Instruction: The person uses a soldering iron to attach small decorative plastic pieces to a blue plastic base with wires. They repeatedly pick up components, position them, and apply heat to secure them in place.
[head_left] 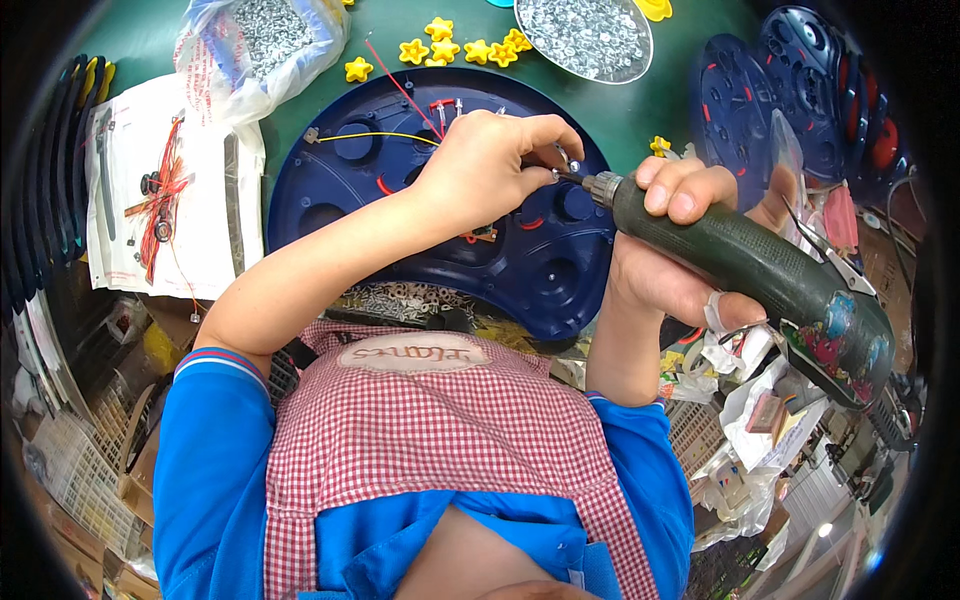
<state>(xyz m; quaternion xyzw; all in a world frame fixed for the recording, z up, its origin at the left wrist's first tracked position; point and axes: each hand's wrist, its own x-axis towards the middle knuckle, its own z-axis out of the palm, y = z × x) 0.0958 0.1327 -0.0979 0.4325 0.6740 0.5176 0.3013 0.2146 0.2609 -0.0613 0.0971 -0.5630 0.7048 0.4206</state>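
The right hand (675,245) grips a driver (740,250) from below and behind, its fingers wrapped over the thick, rounded, dark green body and its thumb along the near side with a whitish wrap on it; the casing looks matt and worn, with colourful scuffed patches toward the rear, and it narrows to a ridged metal chuck (605,187). The left hand (485,165) reaches over from the left, thumb and fingers drawn in close about the driver's tip, where small shiny metal shows; whether the fingertips truly pinch it cannot be told.

Beneath both hands lies the panel (322,235), a broad, curved shell of dark blue plastic, smooth and slightly glossy, moulded with round raised rings; the driver's tip is above its right part; a thin red wire (400,85) and a yellow wire (370,136) run across it toward the left hand.

Beyond it, on the green table (675,100), sit glossy yellow stars (445,48), a crinkled translucent bag (215,85) and a round bowl (648,45) heaped with small shiny pieces; a flat white sheet (105,240) at the left bears a tangled bundle of red wires (165,200).
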